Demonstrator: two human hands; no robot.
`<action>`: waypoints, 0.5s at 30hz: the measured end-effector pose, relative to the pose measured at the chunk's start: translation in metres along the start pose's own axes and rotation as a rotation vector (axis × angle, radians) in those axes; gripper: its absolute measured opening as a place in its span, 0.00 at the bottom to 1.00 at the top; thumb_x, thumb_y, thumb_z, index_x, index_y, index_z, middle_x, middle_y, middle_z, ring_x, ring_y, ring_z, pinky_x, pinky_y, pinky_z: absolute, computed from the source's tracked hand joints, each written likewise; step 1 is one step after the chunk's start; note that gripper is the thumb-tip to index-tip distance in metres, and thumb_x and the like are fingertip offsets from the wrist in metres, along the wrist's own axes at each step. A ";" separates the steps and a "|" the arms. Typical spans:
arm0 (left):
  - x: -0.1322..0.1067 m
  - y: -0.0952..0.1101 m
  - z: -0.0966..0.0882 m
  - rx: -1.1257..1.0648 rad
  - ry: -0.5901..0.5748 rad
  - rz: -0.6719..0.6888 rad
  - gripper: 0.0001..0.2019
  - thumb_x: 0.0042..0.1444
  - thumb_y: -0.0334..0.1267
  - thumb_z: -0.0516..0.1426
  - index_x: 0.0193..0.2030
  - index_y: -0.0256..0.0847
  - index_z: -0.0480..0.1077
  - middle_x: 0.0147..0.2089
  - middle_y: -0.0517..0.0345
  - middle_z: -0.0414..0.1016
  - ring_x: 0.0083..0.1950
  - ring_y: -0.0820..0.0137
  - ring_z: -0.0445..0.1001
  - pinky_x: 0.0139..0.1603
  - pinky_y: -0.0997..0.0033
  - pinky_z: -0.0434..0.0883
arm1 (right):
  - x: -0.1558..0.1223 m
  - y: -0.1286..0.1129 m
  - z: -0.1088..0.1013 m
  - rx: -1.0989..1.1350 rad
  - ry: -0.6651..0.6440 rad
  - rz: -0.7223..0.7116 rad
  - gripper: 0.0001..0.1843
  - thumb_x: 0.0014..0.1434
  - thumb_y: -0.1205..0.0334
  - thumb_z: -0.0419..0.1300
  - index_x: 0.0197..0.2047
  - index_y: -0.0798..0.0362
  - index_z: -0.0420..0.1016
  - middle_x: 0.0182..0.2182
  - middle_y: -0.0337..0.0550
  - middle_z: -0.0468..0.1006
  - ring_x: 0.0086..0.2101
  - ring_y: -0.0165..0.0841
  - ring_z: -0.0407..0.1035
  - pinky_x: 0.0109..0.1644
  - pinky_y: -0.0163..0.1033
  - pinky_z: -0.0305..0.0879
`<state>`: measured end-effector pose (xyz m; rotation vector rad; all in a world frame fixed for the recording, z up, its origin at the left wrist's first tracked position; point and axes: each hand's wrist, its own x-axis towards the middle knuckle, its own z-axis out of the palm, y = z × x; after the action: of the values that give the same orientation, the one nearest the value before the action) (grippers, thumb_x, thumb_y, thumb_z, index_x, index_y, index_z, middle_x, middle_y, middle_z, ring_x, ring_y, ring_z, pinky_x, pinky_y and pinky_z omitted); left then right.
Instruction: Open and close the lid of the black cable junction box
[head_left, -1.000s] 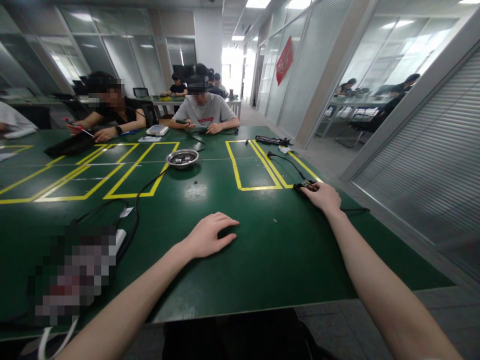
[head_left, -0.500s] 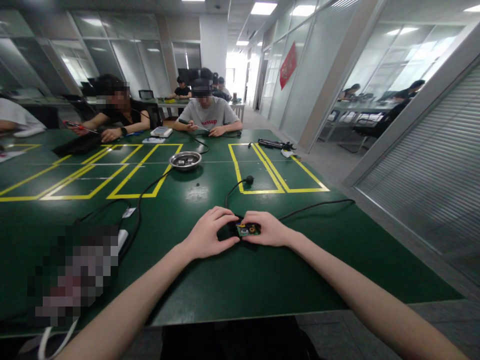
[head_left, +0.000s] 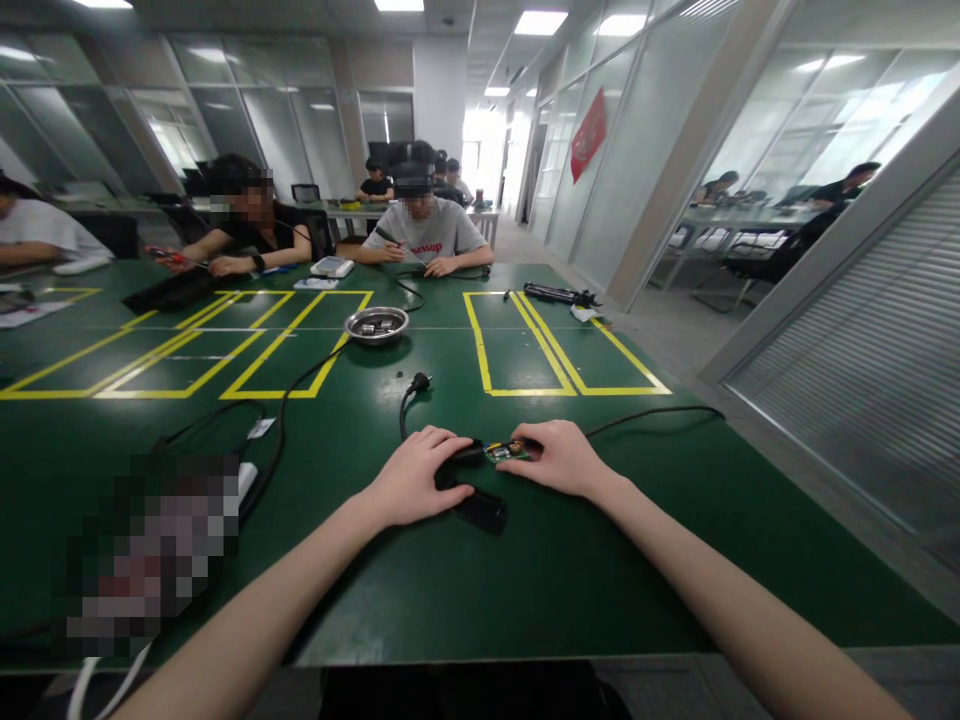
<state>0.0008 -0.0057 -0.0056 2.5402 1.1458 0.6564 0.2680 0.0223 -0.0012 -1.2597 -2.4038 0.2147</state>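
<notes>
Both of my hands meet at the middle of the green table [head_left: 570, 560]. My left hand [head_left: 415, 478] curls its fingers over a black casing piece [head_left: 477, 506] that lies flat under it. My right hand [head_left: 556, 458] pinches a small green circuit board [head_left: 505, 451] with components on it, held just above the black casing. A black cable runs from the board area to a plug [head_left: 419, 382] lying on the table behind my left hand, and another cable [head_left: 660, 411] trails off to the right.
A metal bowl [head_left: 376, 325] with small parts sits inside the yellow tape marks. A white power strip [head_left: 241, 478] and black cords lie at the left. Two people sit at the far edge working with tools; a black tool [head_left: 556, 294] lies far right.
The black casing now shows separate beneath the circuit board, shifted toward me. The plug and its cable have slid left and nearer. My hands stayed together at the table's middle.
</notes>
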 end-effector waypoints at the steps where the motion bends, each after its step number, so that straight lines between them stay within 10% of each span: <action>1: 0.000 -0.001 0.001 -0.002 0.012 -0.014 0.27 0.57 0.44 0.66 0.63 0.46 0.70 0.59 0.49 0.76 0.60 0.55 0.72 0.62 0.52 0.70 | 0.000 0.004 -0.001 -0.041 -0.019 0.061 0.24 0.57 0.37 0.66 0.30 0.50 0.78 0.22 0.40 0.76 0.26 0.35 0.72 0.30 0.36 0.57; 9: -0.002 -0.005 0.004 -0.007 0.006 -0.049 0.33 0.57 0.44 0.65 0.69 0.45 0.65 0.69 0.46 0.69 0.69 0.52 0.65 0.70 0.44 0.63 | -0.002 0.019 0.000 0.297 -0.116 0.102 0.20 0.53 0.51 0.70 0.47 0.48 0.79 0.40 0.42 0.83 0.36 0.36 0.77 0.37 0.37 0.71; 15: -0.001 -0.003 0.005 -0.020 -0.027 -0.061 0.35 0.56 0.40 0.64 0.71 0.41 0.63 0.70 0.44 0.68 0.71 0.53 0.65 0.72 0.46 0.61 | -0.006 0.019 0.007 0.399 -0.058 0.054 0.14 0.57 0.64 0.58 0.48 0.51 0.72 0.29 0.37 0.75 0.28 0.31 0.71 0.34 0.34 0.69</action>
<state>0.0013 -0.0045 -0.0117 2.4793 1.1964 0.6139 0.2822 0.0287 -0.0152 -1.1417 -2.2251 0.7161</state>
